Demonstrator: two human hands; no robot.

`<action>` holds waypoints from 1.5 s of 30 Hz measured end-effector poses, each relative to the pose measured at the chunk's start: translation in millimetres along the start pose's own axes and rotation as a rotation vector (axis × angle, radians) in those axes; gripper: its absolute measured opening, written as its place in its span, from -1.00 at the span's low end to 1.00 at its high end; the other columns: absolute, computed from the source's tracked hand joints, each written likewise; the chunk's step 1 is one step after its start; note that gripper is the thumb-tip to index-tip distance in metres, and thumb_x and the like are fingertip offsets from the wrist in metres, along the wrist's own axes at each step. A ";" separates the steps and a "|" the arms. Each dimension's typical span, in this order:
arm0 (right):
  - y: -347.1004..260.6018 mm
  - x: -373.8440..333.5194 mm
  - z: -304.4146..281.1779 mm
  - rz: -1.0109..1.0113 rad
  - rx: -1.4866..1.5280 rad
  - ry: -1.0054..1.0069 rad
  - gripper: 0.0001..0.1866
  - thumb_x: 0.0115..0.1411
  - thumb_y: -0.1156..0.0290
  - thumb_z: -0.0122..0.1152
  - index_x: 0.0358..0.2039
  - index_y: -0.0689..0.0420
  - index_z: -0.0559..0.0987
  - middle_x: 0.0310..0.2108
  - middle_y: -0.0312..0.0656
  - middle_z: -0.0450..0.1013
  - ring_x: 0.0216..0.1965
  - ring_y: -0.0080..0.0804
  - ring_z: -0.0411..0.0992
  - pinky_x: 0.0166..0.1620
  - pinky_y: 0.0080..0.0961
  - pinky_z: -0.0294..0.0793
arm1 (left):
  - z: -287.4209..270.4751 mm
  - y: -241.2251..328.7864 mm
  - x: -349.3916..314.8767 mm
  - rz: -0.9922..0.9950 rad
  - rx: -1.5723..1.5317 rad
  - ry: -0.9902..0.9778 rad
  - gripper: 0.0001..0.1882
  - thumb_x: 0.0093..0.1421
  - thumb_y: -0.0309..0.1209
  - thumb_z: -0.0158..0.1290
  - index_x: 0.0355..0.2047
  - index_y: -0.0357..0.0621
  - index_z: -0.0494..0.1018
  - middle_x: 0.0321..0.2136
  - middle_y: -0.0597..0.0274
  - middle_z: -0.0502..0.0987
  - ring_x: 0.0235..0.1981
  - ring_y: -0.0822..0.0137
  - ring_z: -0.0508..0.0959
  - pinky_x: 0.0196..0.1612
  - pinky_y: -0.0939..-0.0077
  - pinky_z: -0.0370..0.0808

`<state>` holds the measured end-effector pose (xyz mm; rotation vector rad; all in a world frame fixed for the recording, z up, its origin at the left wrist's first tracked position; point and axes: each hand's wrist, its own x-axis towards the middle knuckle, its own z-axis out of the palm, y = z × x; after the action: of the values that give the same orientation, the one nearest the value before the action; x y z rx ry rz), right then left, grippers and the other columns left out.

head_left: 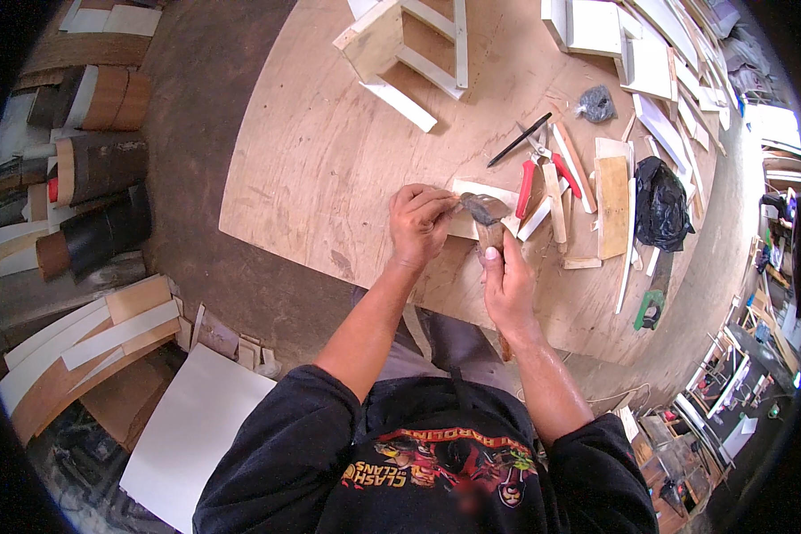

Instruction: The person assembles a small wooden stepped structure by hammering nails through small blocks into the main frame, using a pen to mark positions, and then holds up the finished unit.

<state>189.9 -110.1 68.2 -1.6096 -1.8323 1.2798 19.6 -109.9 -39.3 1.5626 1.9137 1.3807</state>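
1. Lining the far left: dark and brown rolls or curved boards (107,169), cannot tell which, beside bare floor (196,107).
2. Lower left: a large white sheet (196,427), just right of some stacked curved boards (107,343).
3. Plywood table (294,178) across the middle. At its far edge, a wooden frame (376,49) with pale legs, well apart from the hands.
4. Left hand (421,222): fingers bent, thumb and fingertips drawn together at the left end of the hammer head. Whether a small thing sits in that pinch, cannot tell.
5. Hammer (484,210): metal head over a small white board (498,190) that lies on the table; wooden handle runs back toward the person's body. Head touching the board or just above it, cannot tell.
6. Right hand (510,280): clamped on the hammer handle near the head, thumb laid along it.
7. Just right of the hammer: black pen (519,141), slanted; red-handled pliers (526,185), handles spread; loose wood strips (575,169) among them.
8. Beyond these, a small dark bag (596,104); nearer, a yellowish board (611,206).
9. Further right, a crumpled black bag (661,205), then a green thing (650,310) near the table edge, kind unclear.
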 end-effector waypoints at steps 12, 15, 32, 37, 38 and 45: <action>14.6 0.8 2.2 -0.001 0.038 0.039 -0.56 0.49 0.31 0.07 0.26 0.29 0.41 -0.28 0.16 0.56 -0.32 -0.02 0.58 -0.22 -0.24 0.54 | -0.6 2.7 1.4 -0.032 -0.005 -0.012 -0.75 -0.10 -0.55 0.33 -0.33 -0.07 0.70 -0.27 0.32 0.72 -0.14 0.18 0.63 -0.01 0.26 0.46; 16.1 0.4 -2.7 0.041 0.033 0.064 -0.53 0.48 0.27 0.10 0.27 0.28 0.40 -0.23 0.16 0.57 -0.22 -0.04 0.60 -0.14 -0.25 0.55 | -0.1 1.9 0.8 -0.025 -0.012 -0.009 -0.76 -0.09 -0.55 0.33 -0.34 -0.07 0.69 -0.27 0.31 0.72 -0.15 0.18 0.63 -0.01 0.26 0.46; 52.7 -31.5 -8.3 -0.143 -0.178 -0.035 -0.46 0.34 0.28 0.30 0.28 0.16 0.46 -0.06 0.10 0.60 -0.17 -0.01 0.64 -0.14 -0.22 0.64 | 3.0 -1.3 5.1 -0.080 -0.112 0.005 -0.86 -0.06 -0.45 0.42 -0.43 -0.04 0.72 -0.38 0.33 0.70 -0.23 0.23 0.61 -0.13 0.29 0.49; 50.8 -28.3 -8.6 -0.194 -0.180 -0.024 -0.47 0.34 0.31 0.30 0.28 0.18 0.46 -0.04 0.11 0.59 -0.13 0.01 0.64 -0.10 -0.21 0.63 | 3.8 -0.1 7.4 -0.089 -0.123 0.005 -0.87 -0.06 -0.45 0.43 -0.44 -0.05 0.73 -0.42 0.35 0.71 -0.26 0.26 0.60 -0.16 0.31 0.49; 50.0 -28.4 -8.9 -0.180 -0.179 -0.031 -0.47 0.34 0.32 0.30 0.27 0.19 0.46 -0.03 0.12 0.59 -0.12 0.02 0.63 -0.10 -0.21 0.62 | 3.7 0.2 7.4 -0.094 -0.118 0.002 -0.87 -0.06 -0.45 0.43 -0.44 -0.04 0.73 -0.42 0.36 0.71 -0.27 0.27 0.60 -0.15 0.31 0.49; 49.3 -28.4 -8.4 -0.153 -0.156 -0.030 -0.47 0.33 0.35 0.30 0.27 0.19 0.47 -0.06 0.13 0.59 -0.15 0.02 0.64 -0.12 -0.22 0.62 | 4.6 3.0 6.0 -0.102 -0.062 0.000 -0.87 -0.05 -0.40 0.44 -0.44 -0.01 0.74 -0.40 0.43 0.71 -0.23 0.31 0.58 -0.08 0.31 0.43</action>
<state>232.2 -136.8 39.9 -1.5002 -2.0747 1.1246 22.5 -102.7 -37.2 1.4160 1.9041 1.3826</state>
